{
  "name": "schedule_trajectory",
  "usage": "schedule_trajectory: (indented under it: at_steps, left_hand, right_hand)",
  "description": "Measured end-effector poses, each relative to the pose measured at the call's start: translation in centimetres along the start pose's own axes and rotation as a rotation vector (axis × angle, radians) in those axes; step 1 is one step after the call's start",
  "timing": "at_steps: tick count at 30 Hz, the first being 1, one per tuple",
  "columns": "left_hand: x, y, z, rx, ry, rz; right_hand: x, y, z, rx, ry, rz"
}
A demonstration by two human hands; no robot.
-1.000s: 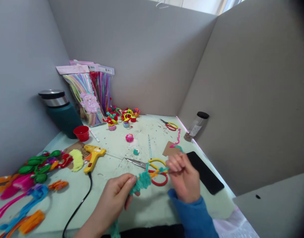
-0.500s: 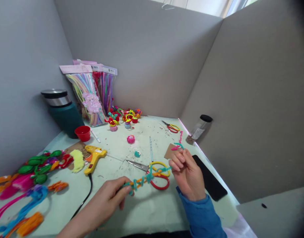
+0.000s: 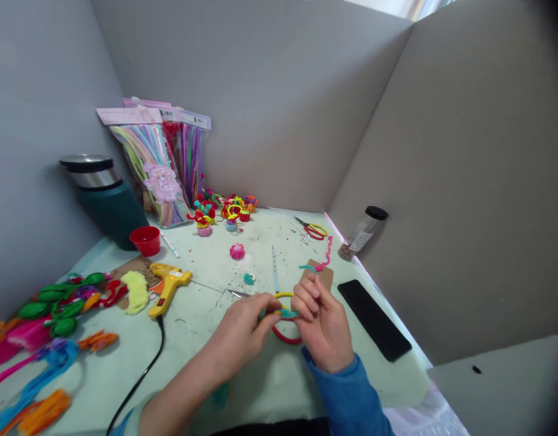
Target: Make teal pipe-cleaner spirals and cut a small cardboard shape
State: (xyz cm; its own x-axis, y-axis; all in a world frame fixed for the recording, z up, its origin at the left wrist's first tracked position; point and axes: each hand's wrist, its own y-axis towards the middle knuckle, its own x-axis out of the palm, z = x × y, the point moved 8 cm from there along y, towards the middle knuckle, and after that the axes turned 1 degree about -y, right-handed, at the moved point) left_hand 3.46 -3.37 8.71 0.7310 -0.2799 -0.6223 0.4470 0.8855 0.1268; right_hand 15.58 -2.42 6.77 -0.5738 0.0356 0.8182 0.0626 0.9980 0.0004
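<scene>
My left hand (image 3: 246, 324) is closed around twisted teal and orange pipe cleaners (image 3: 288, 313), and most of the twist is hidden behind its fingers. Close beside it, my right hand (image 3: 324, 324) pinches the teal strand, whose loose end pokes up above the fingertips. Below both hands lie scissors (image 3: 285, 338) with red and yellow handles, partly covered. A piece of brown card (image 3: 323, 277) and a curly pink pipe cleaner (image 3: 329, 249) are just beyond my right hand. Blurred teal fuzz (image 3: 220, 395) shows under my left forearm.
At left lie a yellow glue gun (image 3: 167, 290) with a black cord, a red cup (image 3: 145, 241) and coloured pipe-cleaner pieces (image 3: 56, 303). A teal bottle (image 3: 108, 206) and packets (image 3: 158, 175) stand behind. A black phone-like slab (image 3: 374, 318) and a jar (image 3: 364, 232) are at right.
My left hand has slid right along the twisted pipe cleaners, up close to my right hand, covering most of the twist. The view has shifted slightly.
</scene>
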Motion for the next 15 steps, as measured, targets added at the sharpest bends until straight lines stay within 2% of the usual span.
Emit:
schedule_trajectory:
  at_steps: [3,6,8,10,12,15]
  left_hand:
    - [0.0,0.5,-0.6,-0.059,-0.034,0.006]
    - [-0.1,0.8,-2.0,-0.111,-0.117,0.049]
    - [0.2,1.2,-3.1,-0.146,-0.219,0.039]
    - [0.5,1.8,-4.1,-0.189,-0.315,0.02]
    - [0.9,2.5,-4.7,-0.224,-0.386,-0.016]
    - [1.4,3.5,-5.2,-0.24,-0.456,-0.06]
  right_hand:
    - [-0.1,-0.2,-0.7,-0.085,-0.224,-0.01]
    - [-0.2,-0.6,-2.0,-0.259,-0.672,-0.019]
    - [0.4,-0.6,-1.9,-0.317,-0.988,-0.106]
    - [0.8,-0.3,-0.9,-0.309,-1.21,-0.222]
    - [1.0,0.2,-0.3,-0.303,-1.345,-0.275]
    - [0.6,1.5,-0.2,-0.309,-1.441,-0.239]
